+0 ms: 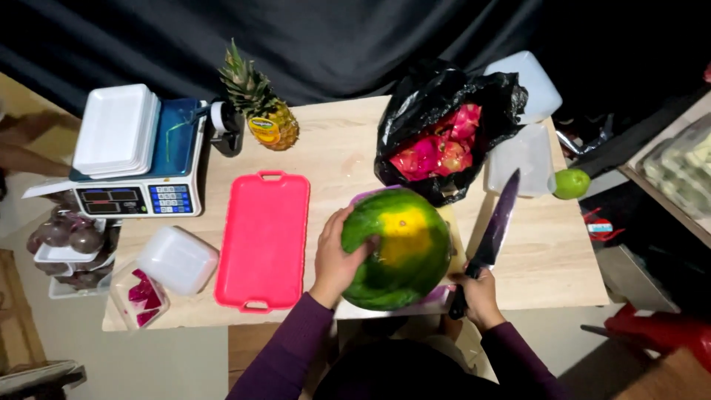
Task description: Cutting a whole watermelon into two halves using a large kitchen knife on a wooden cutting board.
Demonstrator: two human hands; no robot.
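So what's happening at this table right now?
A person steadies a large round green watermelon with a yellow patch with the left hand, on a cutting board at the near edge of the pale wooden table. The right hand grips a long dark-bladed knife, blade pointing away beside the melon, not cutting into it. An empty pink rectangular tray lies to the left.

You see the pale wooden tabletop [326, 159] brightly lit from above, while the black curtain backdrop [355, 37] swallows light. Shadows are soft, edges curve with wide-lens distortion, and the corners fall dim and slightly blurred.
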